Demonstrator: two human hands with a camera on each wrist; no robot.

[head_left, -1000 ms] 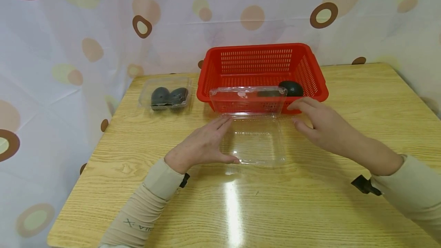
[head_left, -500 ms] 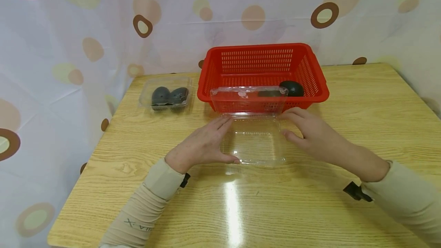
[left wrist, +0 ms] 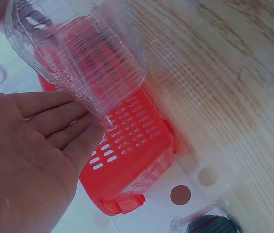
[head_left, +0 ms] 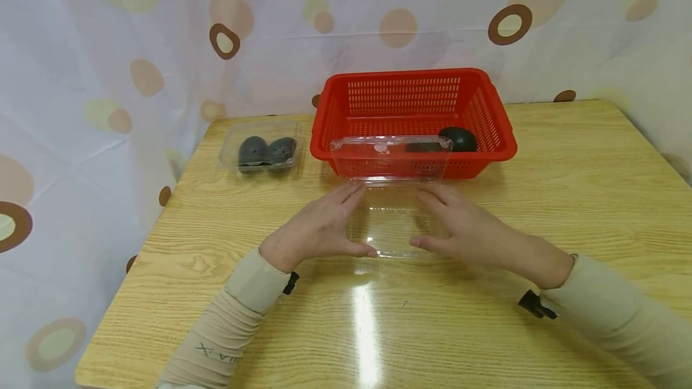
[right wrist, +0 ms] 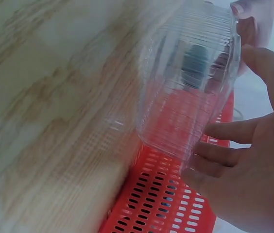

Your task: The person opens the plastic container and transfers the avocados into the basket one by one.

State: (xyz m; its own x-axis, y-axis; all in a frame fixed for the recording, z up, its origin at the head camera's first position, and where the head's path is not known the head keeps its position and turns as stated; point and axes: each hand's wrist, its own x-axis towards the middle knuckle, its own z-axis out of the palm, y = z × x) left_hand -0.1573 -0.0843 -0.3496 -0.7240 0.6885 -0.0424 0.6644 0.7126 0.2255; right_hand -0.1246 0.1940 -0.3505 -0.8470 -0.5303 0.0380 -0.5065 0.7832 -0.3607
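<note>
The left hand [head_left: 319, 227] and right hand [head_left: 465, 227], both outspread, flank the clear box [head_left: 393, 226], and light, equal pressure from them should best avoid bending it.

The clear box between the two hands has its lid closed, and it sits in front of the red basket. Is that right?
No, the lid is open, not closed; the head view shows it raised. The clear box does sit between the left hand and right hand, in front of the red basket.
</note>
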